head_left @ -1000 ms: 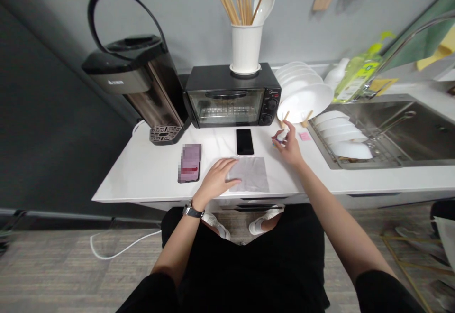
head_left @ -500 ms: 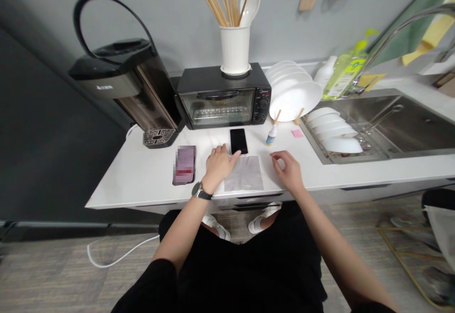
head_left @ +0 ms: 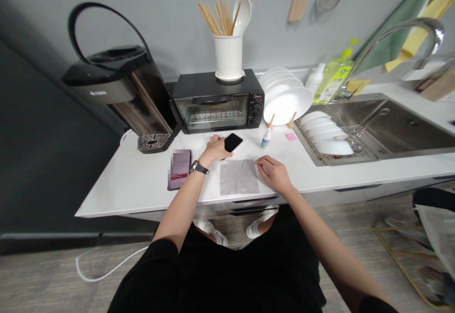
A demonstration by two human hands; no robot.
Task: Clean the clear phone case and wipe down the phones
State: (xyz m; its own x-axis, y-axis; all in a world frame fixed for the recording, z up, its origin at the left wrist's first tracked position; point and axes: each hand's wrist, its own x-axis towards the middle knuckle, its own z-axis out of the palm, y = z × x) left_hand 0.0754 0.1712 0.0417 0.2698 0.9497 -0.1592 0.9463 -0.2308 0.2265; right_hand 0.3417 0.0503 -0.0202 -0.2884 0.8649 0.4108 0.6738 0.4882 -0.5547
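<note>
My left hand (head_left: pixel 215 149), with a watch (head_left: pixel 199 167) on the wrist, is closed around the left end of a black-screened phone (head_left: pixel 233 142). The phone lies slanted on the counter, its near left part covered by my fingers. Just in front of it a thin grey cloth (head_left: pixel 239 177) is spread flat. At the cloth's far right corner, my right hand (head_left: pixel 274 173) has its thumb and fingertips pinched together on the edge. A small white bottle (head_left: pixel 266 139) with a blue and yellow label stands behind my right hand. Beside it is a pink pad (head_left: pixel 291 136).
Another phone (head_left: pixel 180 168) with a blurred screen lies left on the white counter (head_left: pixel 121 180). Behind stand a water dispenser (head_left: pixel 142 99), a toaster oven (head_left: pixel 216 109) and racked plates (head_left: pixel 289 104). Bowls (head_left: pixel 332 146) sit in the sink (head_left: pixel 401 133) at right.
My left hand has taken hold of the phone and turned it from straight to slanted. My right hand has moved left to the cloth's corner. The view has shifted slightly.
</note>
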